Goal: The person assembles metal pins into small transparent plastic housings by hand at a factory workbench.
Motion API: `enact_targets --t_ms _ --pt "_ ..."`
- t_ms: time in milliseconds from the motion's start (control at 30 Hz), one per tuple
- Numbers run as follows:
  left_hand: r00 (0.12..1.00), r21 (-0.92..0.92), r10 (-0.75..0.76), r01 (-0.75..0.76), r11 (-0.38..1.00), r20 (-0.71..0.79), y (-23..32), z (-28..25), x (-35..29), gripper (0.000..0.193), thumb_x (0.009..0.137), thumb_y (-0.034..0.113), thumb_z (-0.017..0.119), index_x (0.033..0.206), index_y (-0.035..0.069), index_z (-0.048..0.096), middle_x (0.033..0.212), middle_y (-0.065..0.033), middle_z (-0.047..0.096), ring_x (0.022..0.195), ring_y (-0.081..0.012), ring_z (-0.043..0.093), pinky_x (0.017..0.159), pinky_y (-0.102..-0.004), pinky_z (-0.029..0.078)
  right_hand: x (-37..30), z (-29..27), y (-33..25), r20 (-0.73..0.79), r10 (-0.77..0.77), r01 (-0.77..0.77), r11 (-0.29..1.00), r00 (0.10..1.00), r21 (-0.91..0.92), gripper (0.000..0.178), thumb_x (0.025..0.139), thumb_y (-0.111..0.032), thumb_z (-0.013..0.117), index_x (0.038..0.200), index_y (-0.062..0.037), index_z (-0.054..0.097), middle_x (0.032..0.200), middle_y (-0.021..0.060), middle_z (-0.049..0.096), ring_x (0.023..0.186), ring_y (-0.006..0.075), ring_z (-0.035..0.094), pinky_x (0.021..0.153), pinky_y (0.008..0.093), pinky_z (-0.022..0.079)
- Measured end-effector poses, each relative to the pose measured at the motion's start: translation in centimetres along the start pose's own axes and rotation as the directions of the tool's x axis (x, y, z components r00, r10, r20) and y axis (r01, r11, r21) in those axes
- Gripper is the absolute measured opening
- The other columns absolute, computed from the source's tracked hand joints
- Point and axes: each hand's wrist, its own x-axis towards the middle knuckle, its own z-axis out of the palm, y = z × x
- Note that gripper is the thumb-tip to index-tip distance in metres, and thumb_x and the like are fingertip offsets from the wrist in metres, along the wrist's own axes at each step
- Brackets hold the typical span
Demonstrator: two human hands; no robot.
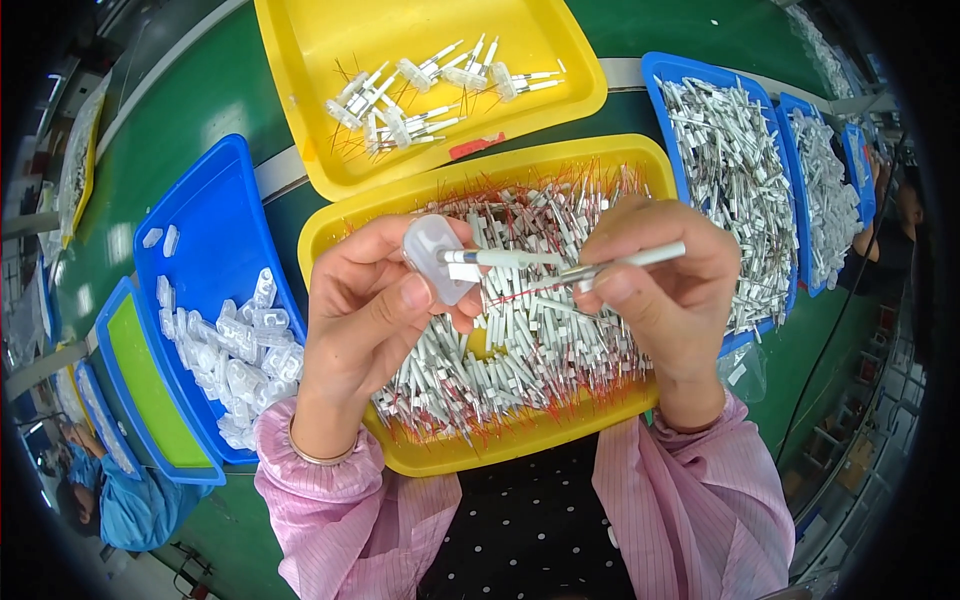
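**Clear cap in one hand, white tube in the other, both held over the near yellow tray**

Both hands are up above the near yellow tray (pixel 340 235), close together at the middle. The left hand (pixel 375 300) has its fingers curled round a small clear plastic cap (pixel 432 258), thumb pressed on the front, the cap sitting at the fingertips and tipped toward the right. A white tube (pixel 505 258) sticks out of the cap sideways, pointing at the other hand. The right hand (pixel 655 275) is closed in a pinch on a second white tube (pixel 640 257) with a metal tip, held nearly level, its tip just beside the end of the first one. A thin red wire runs below, between the two hands.

Under them the tray is heaped with white tubes and red wires. Beyond it, a second yellow tray (pixel 300 60) holds a handful of assembled pieces (pixel 420 95). To the left, a blue tray (pixel 215 200) carries a pile of clear caps (pixel 235 350). To the right, another blue tray (pixel 665 75) is packed with white parts. All sit on the green bench (pixel 190 100). Pink sleeves (pixel 330 500) cover both forearms.
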Motion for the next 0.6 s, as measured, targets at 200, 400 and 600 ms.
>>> enact_targets --t_ms 200,400,600 --pt "0.997 0.117 -0.015 0.023 0.993 -0.074 -0.2 0.4 -0.1 0.042 0.080 0.015 0.061 0.109 -0.011 0.048 0.091 -0.0223 0.057 0.068 -0.0220 0.059 0.057 -0.0295 0.050 0.5 0.0 -0.2 0.096 -0.183 0.201 0.950 0.978 -0.239 0.017 0.069 0.008 0.066 0.085 0.0075 0.062 0.078 0.0147 0.063 0.067 0.0180 0.060 0.060 0.0248 0.046" --pt "0.998 0.125 0.031 -0.024 0.992 -0.058 -0.3 0.4 0.0 0.039 0.081 0.013 0.061 0.108 -0.012 0.047 0.091 -0.0232 0.057 0.068 -0.0245 0.061 0.058 -0.0312 0.052 0.4 0.4 -0.1 0.150 -0.289 0.326 0.833 0.946 -0.447 0.018 0.067 0.006 0.069 0.083 0.0065 0.062 0.071 0.0158 0.062 0.057 0.0220 0.058 0.049 0.0257 0.044" --pt "0.996 0.244 0.048 -0.030 0.969 -0.071 -0.1 0.6 0.1 0.039 0.079 0.014 0.063 0.105 -0.012 0.049 0.092 -0.0238 0.057 0.071 -0.0246 0.062 0.059 -0.0307 0.053 0.2 1.0 0.3 0.260 -0.478 0.539 0.664 0.839 -0.519 0.024 0.059 0.005 0.068 0.081 0.0078 0.060 0.065 0.0137 0.056 0.052 0.0195 0.052 0.042 0.0269 0.038"
